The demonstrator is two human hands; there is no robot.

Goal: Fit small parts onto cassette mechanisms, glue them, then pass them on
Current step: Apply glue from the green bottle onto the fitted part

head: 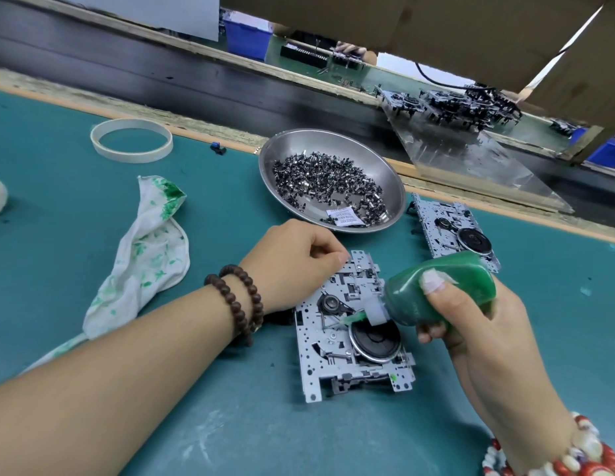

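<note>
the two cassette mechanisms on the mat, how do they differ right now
The near mechanism is steadied by the left hand, with the green glue bottle in the right hand tipped onto it. The far mechanism lies untouched beside the steel bowl. Both are perforated metal plates with a dark flywheel.

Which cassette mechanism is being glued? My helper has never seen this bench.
On the green mat, look just below the steel dish of small parts. The cassette mechanism there lies between both hands, unlike the spare one further right, and the green glue bottle points its nozzle at it.
</note>
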